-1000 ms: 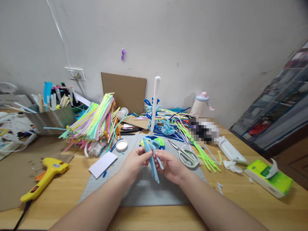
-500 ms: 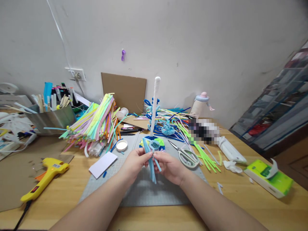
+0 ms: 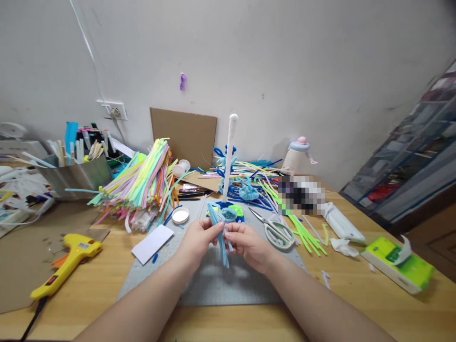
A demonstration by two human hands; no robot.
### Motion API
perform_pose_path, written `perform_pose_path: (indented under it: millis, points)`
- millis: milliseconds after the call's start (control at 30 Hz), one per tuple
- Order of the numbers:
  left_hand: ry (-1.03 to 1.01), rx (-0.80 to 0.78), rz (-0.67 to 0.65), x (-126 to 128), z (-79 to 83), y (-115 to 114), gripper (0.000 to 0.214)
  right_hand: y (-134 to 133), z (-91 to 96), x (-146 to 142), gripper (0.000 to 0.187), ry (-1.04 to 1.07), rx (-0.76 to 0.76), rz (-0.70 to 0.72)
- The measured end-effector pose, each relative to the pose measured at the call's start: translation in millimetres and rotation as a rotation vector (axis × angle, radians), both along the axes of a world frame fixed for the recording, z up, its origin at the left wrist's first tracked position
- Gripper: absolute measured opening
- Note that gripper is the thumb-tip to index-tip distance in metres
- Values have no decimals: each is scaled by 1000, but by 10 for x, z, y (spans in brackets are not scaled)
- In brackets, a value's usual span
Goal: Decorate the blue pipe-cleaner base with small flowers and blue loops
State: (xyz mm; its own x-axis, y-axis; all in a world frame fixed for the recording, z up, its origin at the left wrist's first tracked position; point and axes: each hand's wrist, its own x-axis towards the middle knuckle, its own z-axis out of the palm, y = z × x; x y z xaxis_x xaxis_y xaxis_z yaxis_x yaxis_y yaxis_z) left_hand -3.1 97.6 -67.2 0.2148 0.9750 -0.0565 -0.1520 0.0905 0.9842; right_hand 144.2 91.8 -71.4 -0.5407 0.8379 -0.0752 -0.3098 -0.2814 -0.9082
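The left hand [image 3: 197, 240] and right hand [image 3: 249, 244] pinch the light-blue pipe-cleaner bundle [image 3: 223, 251] in closed fingertips just above the grey cutting mat [image 3: 213, 285] — closer together than a moment ago, with a shorter tail hanging below — so the strands look more tightly gathered.

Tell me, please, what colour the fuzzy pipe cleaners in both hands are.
The fuzzy pipe cleaners are light blue; head view.
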Motion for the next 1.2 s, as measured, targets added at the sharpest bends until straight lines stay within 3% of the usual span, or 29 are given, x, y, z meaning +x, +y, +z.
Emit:
perform_pose_path:
  millis: [133,533,667,833,1200]
  points:
    - [-113,-52,-14,-1,-17,11,23,-9,-18,-5,21,42,6,-71]
    - [-261,-108,-43,3,-49,17,20,-5,-63,7,19,49,46,-59]
    - [-274,-112,-63,4,-44,10,20,-10,-48,8,19,28,51,-41]
    - [-294,-118,-86,4,-31,9,23,-7,-60,-3,19,32,102,-124]
    - [-314,-146,-80,6,3,9,26,-5,-102,-3,23,64,57,-109]
